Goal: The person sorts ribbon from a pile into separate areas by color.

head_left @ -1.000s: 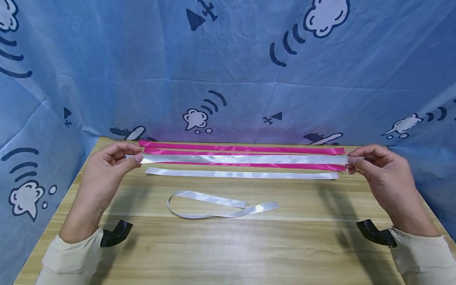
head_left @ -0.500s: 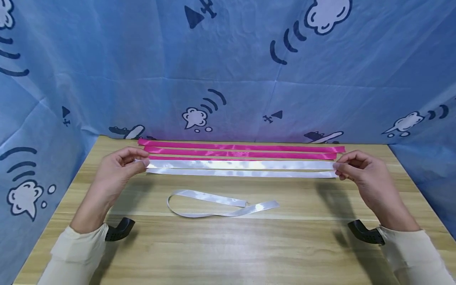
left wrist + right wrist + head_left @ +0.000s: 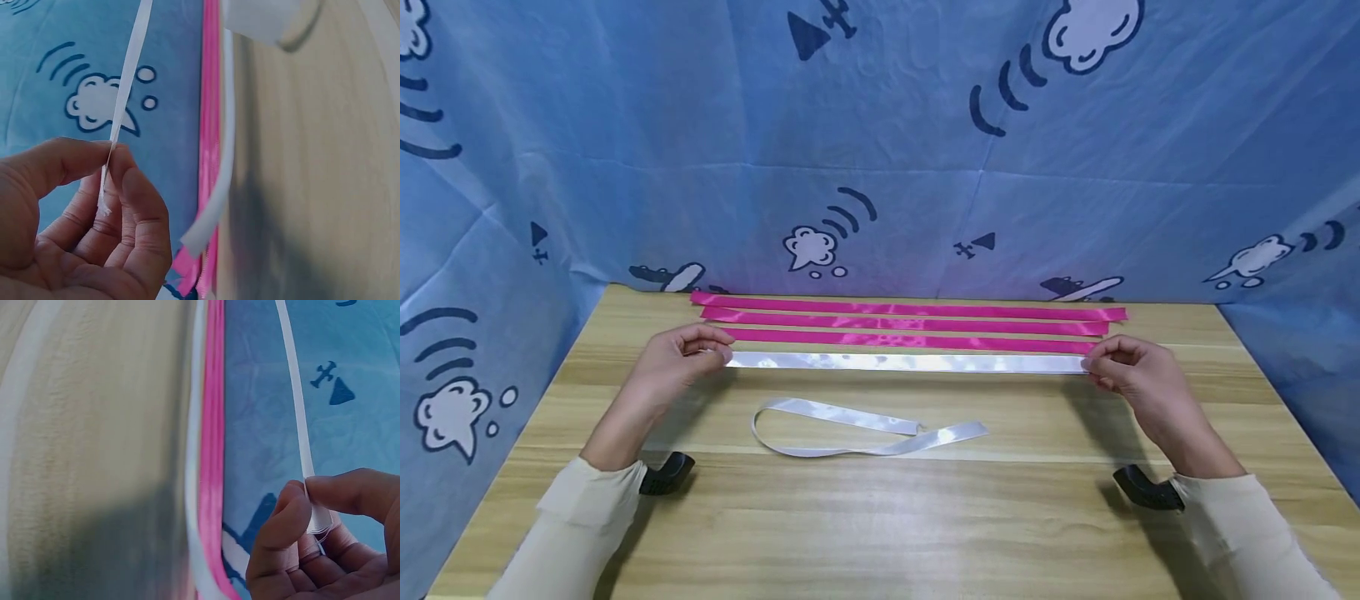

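A white satin ribbon [image 3: 906, 362] is stretched straight between both hands, raised over the table. My left hand [image 3: 677, 362] pinches its left end between thumb and fingers, and a frayed tip sticks out below them in the left wrist view. At the other end my right hand [image 3: 1138, 375] pinches the ribbon, with loose threads at its tip in the right wrist view. Another white ribbon [image 3: 229, 119] lies along the pink ones; in the head view the held ribbon hides it. Three pink ribbons [image 3: 906, 324] lie side by side just beyond.
Nearer the front, a loosely looped white ribbon [image 3: 842, 413] lies on the wooden table [image 3: 880, 533]. A blue printed cloth [image 3: 880, 125] hangs behind the table and at both sides. Each sleeved wrist carries a black camera mount [image 3: 667, 474].
Both hands have drawn the stretched white ribbon nearer, from over the pink ribbons to over the lying white one. They have also come slightly closer together.
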`<state>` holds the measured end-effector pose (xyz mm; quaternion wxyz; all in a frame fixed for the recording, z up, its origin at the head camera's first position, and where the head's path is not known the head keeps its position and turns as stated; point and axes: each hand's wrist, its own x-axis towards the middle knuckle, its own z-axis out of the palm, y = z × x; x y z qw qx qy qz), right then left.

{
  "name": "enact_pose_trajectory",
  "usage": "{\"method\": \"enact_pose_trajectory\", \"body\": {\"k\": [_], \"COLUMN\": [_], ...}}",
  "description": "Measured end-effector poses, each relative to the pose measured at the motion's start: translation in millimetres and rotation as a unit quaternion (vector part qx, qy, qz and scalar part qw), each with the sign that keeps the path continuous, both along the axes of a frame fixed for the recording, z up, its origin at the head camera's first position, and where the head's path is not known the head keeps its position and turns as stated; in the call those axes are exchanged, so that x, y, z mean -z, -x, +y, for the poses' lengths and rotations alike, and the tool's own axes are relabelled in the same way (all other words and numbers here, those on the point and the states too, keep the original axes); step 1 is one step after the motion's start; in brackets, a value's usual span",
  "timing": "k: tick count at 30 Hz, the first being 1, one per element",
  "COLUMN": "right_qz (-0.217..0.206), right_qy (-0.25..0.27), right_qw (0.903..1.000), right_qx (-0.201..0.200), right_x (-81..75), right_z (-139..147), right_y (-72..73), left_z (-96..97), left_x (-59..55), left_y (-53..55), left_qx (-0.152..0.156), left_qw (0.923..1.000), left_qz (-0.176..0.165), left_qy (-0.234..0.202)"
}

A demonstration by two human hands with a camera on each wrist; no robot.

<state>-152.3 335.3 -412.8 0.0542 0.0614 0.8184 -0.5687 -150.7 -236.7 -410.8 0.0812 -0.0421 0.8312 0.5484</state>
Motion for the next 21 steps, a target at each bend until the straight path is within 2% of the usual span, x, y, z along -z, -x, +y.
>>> {"method": "enact_pose_trajectory", "body": {"k": [3, 9, 13, 21], "right_qz": [-0.014, -0.038, -0.062, -0.08], "right_qy": [-0.056, -0.11, -0.14, -0.166], "right_qw": [0.9983, 0.9932, 0.9881, 0.9829], "right_qx": [-0.004, -0.009, -0.008, -0.009], "right_x": [4.0, 10.2, 14.2, 20.6], "right_z": [-1, -4, -5, -6], "right_y": [2.4, 4.3, 4.2, 4.2], "left_z": [0.9, 5.2, 9.3, 18.6], "left_x": [4.0, 9.0, 11.7, 14.1], "left_y": [2.9, 5.3, 5.1, 5.6], "left_qx": [0.001, 0.02, 0.028, 0.029], "left_qw": [0.9999, 0.9966, 0.9917, 0.9855], "left_qz": [-0.006, 0.005, 0.017, 0.013], "left_qy": [0.012, 0.079, 0.125, 0.166]}}
